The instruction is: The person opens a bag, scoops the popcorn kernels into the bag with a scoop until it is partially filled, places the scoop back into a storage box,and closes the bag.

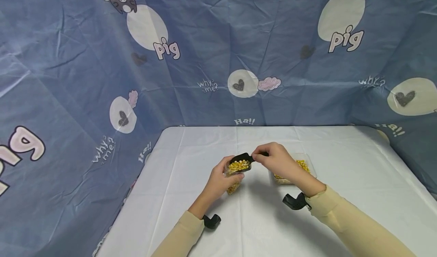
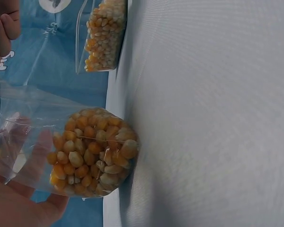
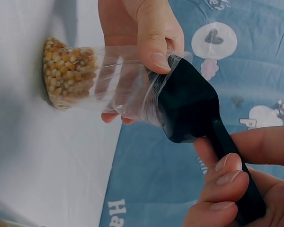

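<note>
A black scoop (image 3: 187, 101) with corn kernels (image 1: 239, 166) in its bowl is gripped by the handle in my right hand (image 1: 274, 159). Its front edge sits in the mouth of a clear plastic bag (image 2: 35, 106). My left hand (image 1: 220, 179) holds that bag near its top, the thumb pressing at the rim beside the scoop in the right wrist view. Corn kernels fill the bottom of the bag (image 3: 66, 73), which hangs low, close to the white table; whether it touches is hard to tell.
Behind my right forearm, a clear plastic box (image 1: 312, 169) of corn kernels stands on the white table (image 1: 191, 154). Blue patterned cloth (image 1: 205, 52) hangs behind and to the left of the table. A black wrist mount (image 1: 295, 202) sticks out from my right sleeve.
</note>
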The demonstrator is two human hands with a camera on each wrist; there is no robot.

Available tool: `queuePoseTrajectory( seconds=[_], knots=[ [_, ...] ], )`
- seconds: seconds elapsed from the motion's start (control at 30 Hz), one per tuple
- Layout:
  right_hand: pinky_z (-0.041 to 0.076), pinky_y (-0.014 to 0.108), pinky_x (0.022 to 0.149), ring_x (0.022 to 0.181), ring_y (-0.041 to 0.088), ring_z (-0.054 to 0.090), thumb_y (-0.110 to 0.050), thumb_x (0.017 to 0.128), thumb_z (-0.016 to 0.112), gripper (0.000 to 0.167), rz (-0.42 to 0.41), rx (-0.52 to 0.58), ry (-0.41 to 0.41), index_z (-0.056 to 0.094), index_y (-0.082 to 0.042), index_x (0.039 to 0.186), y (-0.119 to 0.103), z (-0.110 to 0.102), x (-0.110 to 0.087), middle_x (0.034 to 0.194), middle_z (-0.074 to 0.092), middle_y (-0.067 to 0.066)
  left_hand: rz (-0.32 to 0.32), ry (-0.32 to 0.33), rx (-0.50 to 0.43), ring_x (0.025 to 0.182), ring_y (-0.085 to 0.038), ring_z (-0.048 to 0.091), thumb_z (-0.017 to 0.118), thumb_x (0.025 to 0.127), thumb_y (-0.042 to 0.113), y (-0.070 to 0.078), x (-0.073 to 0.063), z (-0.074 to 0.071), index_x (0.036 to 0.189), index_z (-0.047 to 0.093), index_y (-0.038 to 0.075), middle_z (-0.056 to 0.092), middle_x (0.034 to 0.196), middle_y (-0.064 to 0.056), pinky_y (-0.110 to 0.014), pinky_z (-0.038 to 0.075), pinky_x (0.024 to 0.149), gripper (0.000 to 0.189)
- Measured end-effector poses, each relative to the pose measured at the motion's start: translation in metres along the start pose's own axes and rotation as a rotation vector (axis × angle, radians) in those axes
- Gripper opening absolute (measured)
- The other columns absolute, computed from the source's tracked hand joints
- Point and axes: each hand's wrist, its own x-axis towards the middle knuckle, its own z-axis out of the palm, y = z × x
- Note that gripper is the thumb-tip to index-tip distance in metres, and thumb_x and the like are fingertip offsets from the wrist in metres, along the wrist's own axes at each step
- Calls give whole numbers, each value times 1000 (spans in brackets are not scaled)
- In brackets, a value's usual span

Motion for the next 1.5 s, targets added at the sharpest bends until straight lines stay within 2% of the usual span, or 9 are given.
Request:
queuePoseTrajectory(
  seconds=[0.27,0.57,0.67,0.87,1.0,1.1,1.23,1.37,1.5],
  knots=[
    [44,36,60,62,18,51,-22,98,65,15,-39,-50,16,79,-17,97,-6,1,2,83,70,-5,41,0,7,117,-18,56,82,85,40,-1,0,-1,140,53,32,62,128,7,-53,41,101,63],
    [47,36,61,65,16,56,-19,96,66,13,-122,-114,36,79,-17,96,-11,4,2,88,72,-7,64,-8,-23,120,-17,57,83,86,31,-4,0,-2,142,51,30,61,130,6,-51,42,103,64],
    [48,34,64,69,12,59,-17,96,68,11,-190,-155,51,79,-16,98,-12,6,1,90,71,-8,60,-14,-33,121,-16,56,83,86,30,-5,1,-3,142,50,29,59,131,6,-49,42,103,66],
    [47,29,61,68,4,55,-11,94,72,9,-408,-320,110,77,-16,100,-10,12,0,88,65,-11,26,-25,-48,118,-16,54,82,87,21,-3,2,-6,146,46,24,57,135,1,-44,42,100,70],
    [45,26,58,67,4,53,-9,92,74,10,-477,-371,148,77,-16,98,-9,15,0,86,62,-11,9,-50,-69,115,-17,55,82,87,18,4,0,-9,148,45,20,56,138,-1,-41,44,98,71],
    [45,26,58,67,4,53,-9,91,75,10,-489,-376,161,77,-16,98,-9,15,0,86,62,-11,8,-64,-87,111,-19,57,81,88,17,15,-4,-13,147,46,18,57,137,-2,-42,45,96,69],
    [44,27,57,65,4,51,-12,92,74,9,-472,-366,161,77,-17,99,-7,15,0,85,62,-11,29,-60,-131,117,-20,57,80,88,13,22,-7,-14,147,46,12,57,137,-4,-46,42,102,69],
    [45,29,57,62,6,51,-15,95,72,8,-380,-284,138,77,-18,101,-5,14,-3,84,62,-14,42,-59,-172,126,-19,54,81,87,12,18,-7,-13,146,47,11,55,139,-5,-48,37,108,69],
    [47,31,58,63,9,55,-16,96,70,9,-289,-174,129,77,-20,102,-2,10,-5,89,67,-13,47,-62,-186,129,-19,52,81,87,11,16,-6,-13,145,48,15,55,141,-4,-47,38,109,67]
  ],
)
